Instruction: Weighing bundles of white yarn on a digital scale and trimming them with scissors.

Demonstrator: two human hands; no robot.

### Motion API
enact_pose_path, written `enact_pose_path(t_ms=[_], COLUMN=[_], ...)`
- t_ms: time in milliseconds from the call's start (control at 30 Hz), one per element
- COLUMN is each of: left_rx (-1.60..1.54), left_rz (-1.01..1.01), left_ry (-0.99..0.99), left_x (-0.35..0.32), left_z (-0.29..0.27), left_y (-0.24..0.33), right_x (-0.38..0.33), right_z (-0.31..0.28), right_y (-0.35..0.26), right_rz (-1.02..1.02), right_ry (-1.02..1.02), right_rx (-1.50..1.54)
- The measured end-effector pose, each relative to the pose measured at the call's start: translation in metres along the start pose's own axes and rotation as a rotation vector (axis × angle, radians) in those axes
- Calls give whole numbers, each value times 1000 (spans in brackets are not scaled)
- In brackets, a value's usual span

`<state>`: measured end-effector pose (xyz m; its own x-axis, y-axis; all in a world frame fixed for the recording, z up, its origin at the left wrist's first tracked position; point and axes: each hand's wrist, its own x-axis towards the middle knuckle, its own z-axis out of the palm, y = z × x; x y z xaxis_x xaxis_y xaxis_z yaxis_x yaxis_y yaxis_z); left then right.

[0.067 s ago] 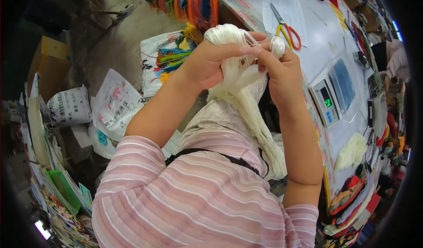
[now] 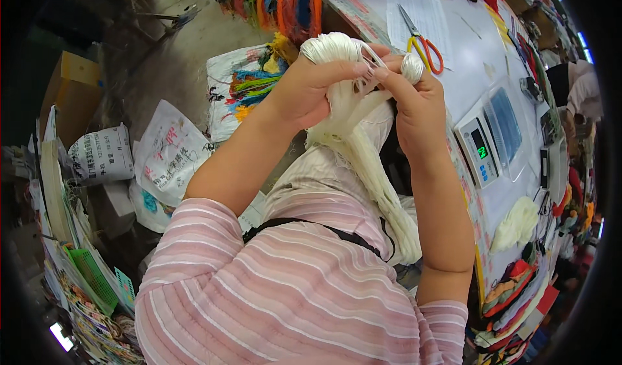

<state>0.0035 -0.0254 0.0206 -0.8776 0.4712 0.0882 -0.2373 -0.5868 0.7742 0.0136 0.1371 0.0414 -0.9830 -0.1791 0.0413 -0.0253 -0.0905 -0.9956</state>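
Both my hands are raised over my lap, working at a skein of white yarn (image 2: pixel 350 115). My left hand (image 2: pixel 308 89) is wrapped round its upper bundle, which bulges out above the thumb. Close beside it, my right hand (image 2: pixel 414 99) pinches some strands between thumb and fingers. A small wound bundle of white thread (image 2: pixel 412 68) sticks out among the right fingers. Loops of strand stretch between the two hands. Below, the skein's long tail hangs across my lap toward the right side.
A table on the right carries scissors (image 2: pixel 422 44) with yellow and red handles, a digital scale (image 2: pixel 478 148) and a cream yarn bundle (image 2: pixel 516 223). Colourful yarn hanks (image 2: pixel 278 2) hang at its far end. White sacks (image 2: pixel 170 148) and a cardboard box (image 2: pixel 74 93) stand at left.
My right hand has shifted slightly to the right, away from the left, and the strands between them show a wider loop. The left hand stays nearly in place.
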Motion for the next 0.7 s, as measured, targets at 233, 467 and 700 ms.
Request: enact_pose_path(t_ms=[233,467,700], left_rx=[-195,-114,-155], left_rz=[112,97,199], left_ry=[-235,-79,-60], left_x=[8,5,3], left_z=[-30,-13,-19], left_y=[-4,0,-8], right_x=[2,5,14], right_z=[2,-1,-5], right_y=[-5,-2,-10], right_rz=[126,207,176], right_ry=[49,-207,102], right_rx=[301,251,412])
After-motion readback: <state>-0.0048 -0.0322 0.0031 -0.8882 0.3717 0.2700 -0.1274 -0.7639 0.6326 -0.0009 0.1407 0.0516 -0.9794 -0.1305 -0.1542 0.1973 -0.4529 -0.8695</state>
